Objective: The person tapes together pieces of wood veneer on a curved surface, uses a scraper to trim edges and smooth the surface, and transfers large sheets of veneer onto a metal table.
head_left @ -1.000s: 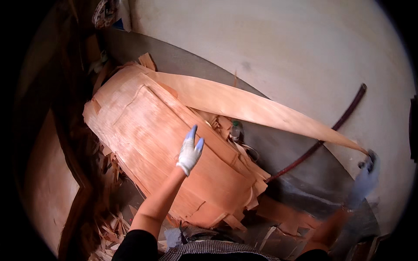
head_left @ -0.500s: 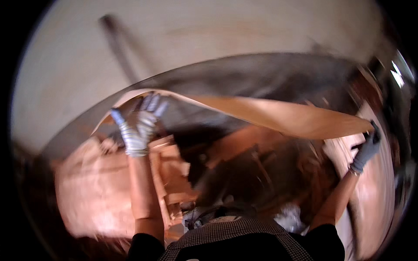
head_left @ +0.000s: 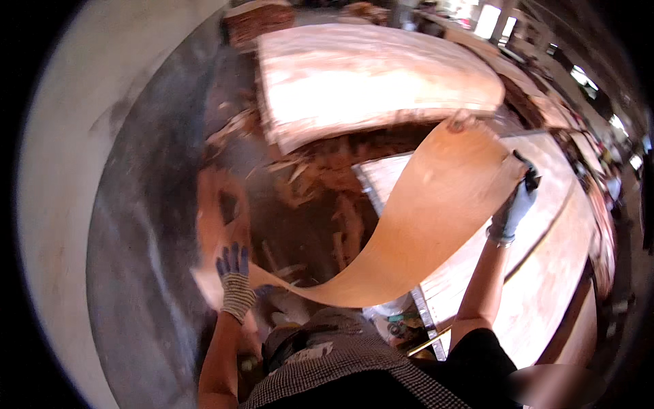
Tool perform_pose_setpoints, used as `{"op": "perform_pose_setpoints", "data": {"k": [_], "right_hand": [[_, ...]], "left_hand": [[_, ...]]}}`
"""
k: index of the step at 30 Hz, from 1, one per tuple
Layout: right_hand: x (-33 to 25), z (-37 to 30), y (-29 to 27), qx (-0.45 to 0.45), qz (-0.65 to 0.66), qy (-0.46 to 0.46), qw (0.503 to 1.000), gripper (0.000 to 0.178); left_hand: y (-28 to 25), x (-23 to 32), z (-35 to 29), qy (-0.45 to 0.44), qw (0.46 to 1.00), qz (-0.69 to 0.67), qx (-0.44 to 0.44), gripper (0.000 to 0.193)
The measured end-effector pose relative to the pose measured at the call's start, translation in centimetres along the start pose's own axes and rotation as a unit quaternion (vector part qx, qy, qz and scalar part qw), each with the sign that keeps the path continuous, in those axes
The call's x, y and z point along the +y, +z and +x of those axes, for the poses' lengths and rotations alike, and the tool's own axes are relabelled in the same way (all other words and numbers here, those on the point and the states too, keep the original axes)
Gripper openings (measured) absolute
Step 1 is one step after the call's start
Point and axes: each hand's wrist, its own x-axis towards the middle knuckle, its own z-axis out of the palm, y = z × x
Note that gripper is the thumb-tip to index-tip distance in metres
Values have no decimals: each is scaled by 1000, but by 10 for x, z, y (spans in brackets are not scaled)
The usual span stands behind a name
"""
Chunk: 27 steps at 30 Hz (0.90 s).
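A long, thin, tan sheet of wood veneer (head_left: 422, 211) sags in a curve between my two gloved hands. My right hand (head_left: 516, 204), in a grey-blue glove with dark fingertips, is closed on its raised right end. At the lower left end is my left hand (head_left: 236, 283), in a striped glove with blue fingers. Its fingers stretch over the veneer, and the thumb shows by the lower edge; the exact contact is partly hidden. The sheet twists near the left hand and broadens toward the right one.
A wide stack of pale veneer (head_left: 375, 68) lies ahead. Another stack (head_left: 524, 273) with a metal-edged side is at my right. Broken wood scraps (head_left: 293, 177) litter the dark floor between them. On the left, a grey strip (head_left: 143, 225) runs along a pale surface (head_left: 61, 204).
My view has swung to the right, bringing the stacks ahead into sight. The veneer's right end now rises higher, its middle sags, and my left hand is lower in view.
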Motion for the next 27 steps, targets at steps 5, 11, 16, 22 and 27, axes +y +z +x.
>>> {"op": "perform_pose_setpoints", "data": {"k": [5,11,16,22,27], "right_hand": [[-47,-9,51,-43,-136,-121,982,31],[-47,-47,245,-246,-280,-184,909,33],[-12,-34,342,-301,-319,-220,871,37],[49,43,399,-180,-302,-195,916,35],[138,111,414,-139,-316,-171,923,33]], "left_hand": [[-44,117,71,402,896,-19,-188,100],[-67,90,180,380,731,-526,-209,101],[-110,120,264,407,655,-628,-105,85],[-12,134,399,387,722,-571,-50,51],[5,186,496,295,716,-553,-306,37]]}}
